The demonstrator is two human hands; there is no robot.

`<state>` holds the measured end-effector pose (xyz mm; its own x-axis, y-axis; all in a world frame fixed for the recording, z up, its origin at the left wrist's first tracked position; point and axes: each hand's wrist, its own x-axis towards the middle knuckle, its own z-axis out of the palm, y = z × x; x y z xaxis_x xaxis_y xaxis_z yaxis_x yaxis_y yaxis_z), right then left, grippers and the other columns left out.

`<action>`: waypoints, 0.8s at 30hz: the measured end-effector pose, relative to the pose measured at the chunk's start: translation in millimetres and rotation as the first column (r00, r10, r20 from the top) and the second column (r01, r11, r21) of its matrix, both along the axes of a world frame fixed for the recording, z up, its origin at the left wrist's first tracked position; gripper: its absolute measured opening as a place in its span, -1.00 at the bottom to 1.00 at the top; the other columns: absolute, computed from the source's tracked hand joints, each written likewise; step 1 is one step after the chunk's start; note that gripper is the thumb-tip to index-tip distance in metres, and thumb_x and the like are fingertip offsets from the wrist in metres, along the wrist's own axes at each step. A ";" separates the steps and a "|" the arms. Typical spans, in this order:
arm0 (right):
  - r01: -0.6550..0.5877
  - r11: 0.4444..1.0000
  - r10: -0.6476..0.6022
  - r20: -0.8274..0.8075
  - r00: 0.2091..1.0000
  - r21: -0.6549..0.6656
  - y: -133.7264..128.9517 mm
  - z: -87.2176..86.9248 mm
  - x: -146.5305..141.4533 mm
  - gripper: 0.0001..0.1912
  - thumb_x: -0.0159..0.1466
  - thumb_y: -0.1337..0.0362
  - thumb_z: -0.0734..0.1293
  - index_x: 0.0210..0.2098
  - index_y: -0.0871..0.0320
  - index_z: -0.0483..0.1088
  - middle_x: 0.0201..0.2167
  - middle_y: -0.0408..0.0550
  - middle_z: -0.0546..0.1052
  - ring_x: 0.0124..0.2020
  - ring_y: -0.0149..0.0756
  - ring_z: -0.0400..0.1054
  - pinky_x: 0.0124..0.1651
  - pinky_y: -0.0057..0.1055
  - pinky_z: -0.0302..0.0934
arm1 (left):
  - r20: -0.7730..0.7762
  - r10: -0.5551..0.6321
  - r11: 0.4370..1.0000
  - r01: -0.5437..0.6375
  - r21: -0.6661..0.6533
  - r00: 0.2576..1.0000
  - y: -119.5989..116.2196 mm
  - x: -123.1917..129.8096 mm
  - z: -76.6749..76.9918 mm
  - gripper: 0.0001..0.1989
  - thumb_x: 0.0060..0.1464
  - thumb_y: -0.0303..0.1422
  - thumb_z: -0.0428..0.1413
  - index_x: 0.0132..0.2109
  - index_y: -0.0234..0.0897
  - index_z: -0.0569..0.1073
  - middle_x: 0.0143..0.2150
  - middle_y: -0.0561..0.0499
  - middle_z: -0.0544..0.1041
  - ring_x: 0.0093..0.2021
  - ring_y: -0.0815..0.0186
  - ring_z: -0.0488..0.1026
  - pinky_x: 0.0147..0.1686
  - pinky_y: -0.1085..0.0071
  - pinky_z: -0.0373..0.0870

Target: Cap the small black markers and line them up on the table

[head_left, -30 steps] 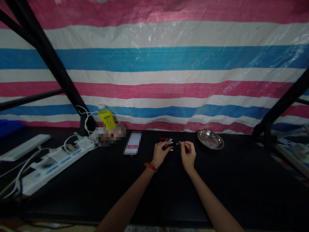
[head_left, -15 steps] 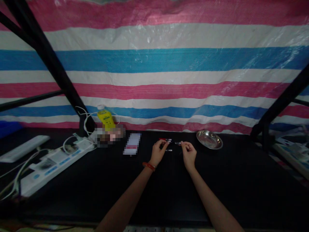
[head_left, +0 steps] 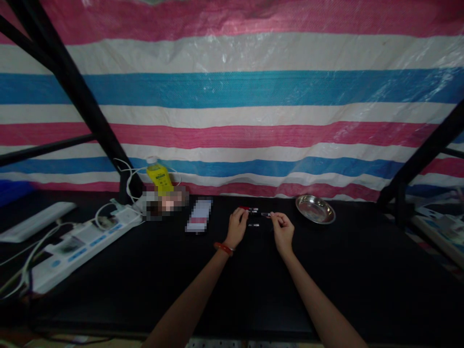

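Note:
Both my hands rest on a black table [head_left: 232,280] near its far edge. My left hand [head_left: 236,228], with a red bracelet on the wrist, has its fingers curled around a small red-and-silver piece at the left end of a row of small thin parts [head_left: 253,210]. My right hand [head_left: 282,230] pinches another small thin piece [head_left: 267,214] between thumb and fingers, just right of that row. One more small piece [head_left: 253,225] lies on the table between my hands. The pieces are too small to identify.
A shallow metal dish [head_left: 315,209] sits to the right of my hands. To the left lie a small white box [head_left: 199,216], a yellow bottle [head_left: 158,176], a white power strip [head_left: 81,239] with cables and a white bar [head_left: 34,222]. Black frame posts stand at both sides.
My left hand has shifted slightly left and away from the right hand, toward the far row of pieces. My right hand has stayed nearly in place.

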<state>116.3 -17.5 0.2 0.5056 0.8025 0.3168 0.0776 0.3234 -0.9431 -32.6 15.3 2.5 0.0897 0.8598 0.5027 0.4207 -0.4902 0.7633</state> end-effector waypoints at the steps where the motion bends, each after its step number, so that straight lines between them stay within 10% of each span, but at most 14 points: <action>1: 0.000 1.000 -0.001 0.022 1.000 0.008 0.6 -1.5 0.0 -0.58 0.07 -0.07 0.31 -0.45 0.21 0.38 -0.59 -0.11 0.47 -0.62 -0.42 0.23 -0.54 -0.46 0.11 | 0.000 0.007 1.000 -0.007 0.008 1.000 -0.4 0.0 0.8 -0.67 0.21 -0.28 -0.16 -0.48 -0.25 0.28 -0.43 0.05 0.34 -0.36 0.36 0.32 -0.33 0.44 0.23; 24: 0.137 0.983 -0.070 0.443 0.894 -0.121 10.3 -23.0 9.8 -0.70 0.03 -0.02 0.33 -0.49 0.08 0.49 -0.22 -0.02 0.51 -0.06 -0.10 0.24 -0.01 -0.17 0.01 | -0.435 0.160 0.951 -0.257 -0.175 0.886 0.2 -6.3 -2.7 -0.73 0.22 -0.41 -0.24 -0.28 -0.24 0.34 -0.21 -0.01 0.36 -0.13 0.27 0.27 -0.12 0.29 0.13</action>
<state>126.1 -7.2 -22.8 0.4267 0.8068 0.4086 0.5166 0.1534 -0.8424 -38.9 15.6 -0.2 0.0523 0.9655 0.2552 0.7928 -0.1955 0.5772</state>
